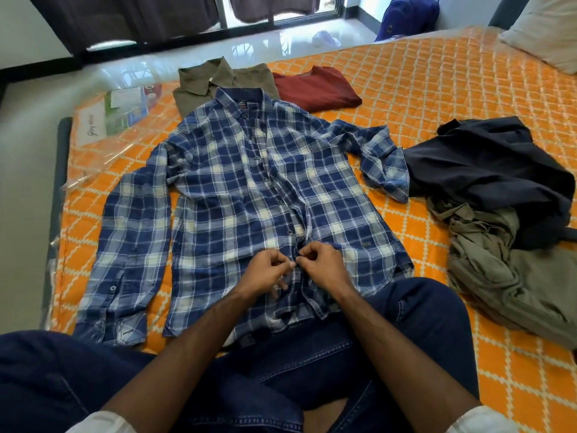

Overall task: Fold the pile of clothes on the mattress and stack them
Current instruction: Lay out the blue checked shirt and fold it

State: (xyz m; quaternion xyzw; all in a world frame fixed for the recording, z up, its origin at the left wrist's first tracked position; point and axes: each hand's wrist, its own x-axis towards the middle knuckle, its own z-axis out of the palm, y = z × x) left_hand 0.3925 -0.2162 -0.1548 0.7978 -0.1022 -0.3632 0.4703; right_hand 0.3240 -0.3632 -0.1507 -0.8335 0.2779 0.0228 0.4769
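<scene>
Both hands' grip, left (268, 270) and right (318, 264), pinching plaid shirt (249, 189) placket.

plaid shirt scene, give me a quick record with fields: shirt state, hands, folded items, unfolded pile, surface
shirt state: blue plaid shirt spread flat, front up, sleeves out
hands: left hand and right hand pinch the placket near the hem
folded items: olive shirt, maroon shirt, side by side
unfolded pile: dark garment over khaki garment
surface: orange quilted mattress
</scene>
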